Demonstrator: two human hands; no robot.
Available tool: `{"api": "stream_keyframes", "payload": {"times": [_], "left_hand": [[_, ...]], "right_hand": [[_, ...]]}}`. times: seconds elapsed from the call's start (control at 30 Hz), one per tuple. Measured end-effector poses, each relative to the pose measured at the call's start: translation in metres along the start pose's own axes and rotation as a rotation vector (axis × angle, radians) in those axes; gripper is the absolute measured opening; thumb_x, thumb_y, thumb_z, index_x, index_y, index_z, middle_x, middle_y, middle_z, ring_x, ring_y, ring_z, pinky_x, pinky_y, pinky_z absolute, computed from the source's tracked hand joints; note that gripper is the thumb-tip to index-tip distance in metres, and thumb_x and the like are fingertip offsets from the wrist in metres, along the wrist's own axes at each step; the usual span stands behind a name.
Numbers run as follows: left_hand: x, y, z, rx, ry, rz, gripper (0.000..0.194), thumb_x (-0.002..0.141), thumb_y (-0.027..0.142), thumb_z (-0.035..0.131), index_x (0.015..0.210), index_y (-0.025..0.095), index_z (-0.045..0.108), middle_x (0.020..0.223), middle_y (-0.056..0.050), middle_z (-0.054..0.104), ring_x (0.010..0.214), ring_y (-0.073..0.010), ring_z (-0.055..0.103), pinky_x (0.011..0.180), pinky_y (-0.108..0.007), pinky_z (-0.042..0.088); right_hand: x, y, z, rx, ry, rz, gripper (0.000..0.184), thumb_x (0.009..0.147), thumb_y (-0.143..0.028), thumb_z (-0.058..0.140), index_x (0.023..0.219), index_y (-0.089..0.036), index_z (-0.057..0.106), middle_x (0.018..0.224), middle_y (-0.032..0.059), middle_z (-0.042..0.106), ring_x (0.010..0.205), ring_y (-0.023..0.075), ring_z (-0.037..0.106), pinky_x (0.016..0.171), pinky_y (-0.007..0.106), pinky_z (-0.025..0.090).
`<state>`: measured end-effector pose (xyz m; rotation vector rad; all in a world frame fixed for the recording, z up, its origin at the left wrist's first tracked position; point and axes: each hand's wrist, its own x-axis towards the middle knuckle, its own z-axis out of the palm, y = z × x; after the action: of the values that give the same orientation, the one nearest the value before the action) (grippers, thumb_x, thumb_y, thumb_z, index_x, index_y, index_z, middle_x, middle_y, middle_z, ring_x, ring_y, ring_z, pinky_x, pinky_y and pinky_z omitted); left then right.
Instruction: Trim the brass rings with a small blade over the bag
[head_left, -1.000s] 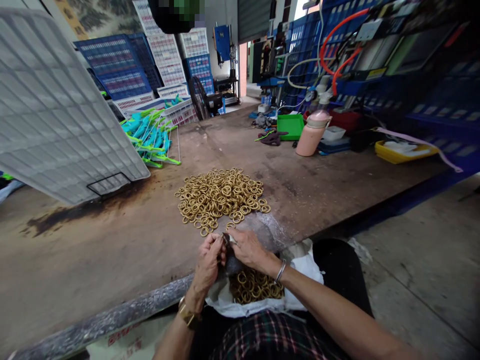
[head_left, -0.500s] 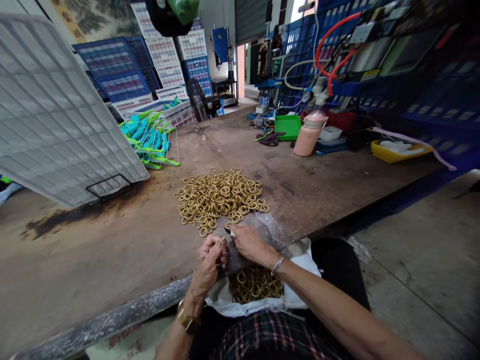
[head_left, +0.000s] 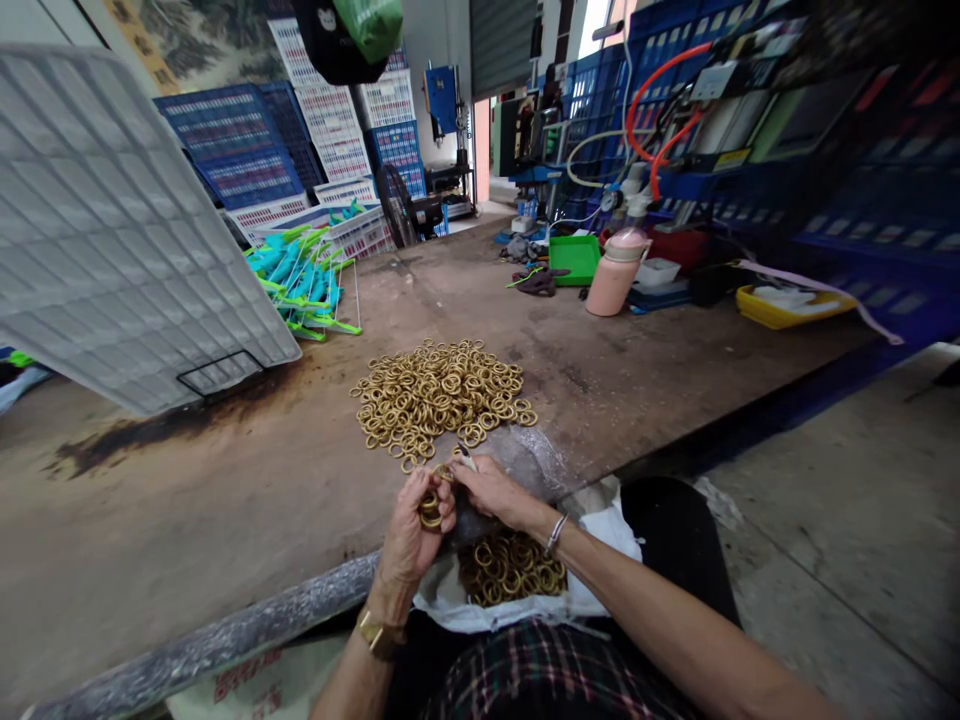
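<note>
Several gold-coloured rings [head_left: 430,510] are held in the curled fingers of my left hand [head_left: 414,525], with one ring [head_left: 444,472] raised at the fingertips. Close against it, my right hand [head_left: 491,492] is closed on a slim white tool with a dark end [head_left: 466,458]; its exact kind is too small to make out. The right fingertips meet the raised ring. Just beyond both hands lies a heap of gold-coloured rings [head_left: 442,385] on the table. Below my hands, an open white sack [head_left: 600,590] on my lap contains many more rings [head_left: 517,568].
The brown worktable [head_left: 225,520] has a pale grey panel [head_left: 127,240] leaning at the left. Turquoise and green plastic pieces [head_left: 307,280] lie behind it. A pink bottle [head_left: 616,275], a green tray [head_left: 574,260] and a yellow tray [head_left: 787,308] stand toward the back right.
My left hand has turned, so the rings in its palm now show. The tool in my right hand has tilted, and the right fingertips have come to the ring.
</note>
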<state>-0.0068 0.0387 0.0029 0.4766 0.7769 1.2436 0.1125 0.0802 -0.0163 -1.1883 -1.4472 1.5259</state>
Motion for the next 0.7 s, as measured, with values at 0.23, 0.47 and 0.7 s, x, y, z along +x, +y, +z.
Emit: {"api": "stream_keyframes", "payload": {"times": [0.23, 0.47, 0.7], "left_hand": [[0.002, -0.003, -0.006, 0.033, 0.1, -0.014, 0.029, 0.069, 0.038, 0.066, 0.072, 0.016, 0.047, 0.056, 0.004, 0.05, 0.042, -0.0031, 0.041, 0.035, -0.012, 0.026], [0.003, -0.002, -0.012, 0.049, 0.222, -0.072, 0.032, 0.062, 0.036, 0.07, 0.071, 0.016, 0.047, 0.061, 0.002, 0.056, 0.044, -0.0043, 0.047, 0.034, -0.012, 0.027], [0.002, 0.0, -0.01, 0.011, 0.209, -0.11, 0.03, 0.059, 0.027, 0.072, 0.073, 0.015, 0.048, 0.06, 0.003, 0.054, 0.041, -0.0022, 0.044, 0.034, -0.01, 0.025]], "right_hand": [[0.002, -0.001, 0.0, -0.025, 0.007, -0.051, 0.008, 0.072, -0.024, 0.047, 0.069, -0.018, 0.052, 0.054, -0.0059, 0.046, 0.047, 0.0071, 0.037, 0.046, 0.018, 0.03], [0.003, -0.008, 0.0, -0.172, 0.089, -0.228, 0.008, 0.071, -0.02, 0.045, 0.071, -0.018, 0.052, 0.062, -0.0043, 0.049, 0.06, 0.0099, 0.046, 0.058, 0.021, 0.036], [0.004, -0.013, 0.001, -0.237, 0.062, -0.298, 0.008, 0.073, -0.018, 0.045, 0.071, -0.017, 0.053, 0.062, -0.0044, 0.05, 0.06, 0.0095, 0.046, 0.058, 0.02, 0.035]]}}
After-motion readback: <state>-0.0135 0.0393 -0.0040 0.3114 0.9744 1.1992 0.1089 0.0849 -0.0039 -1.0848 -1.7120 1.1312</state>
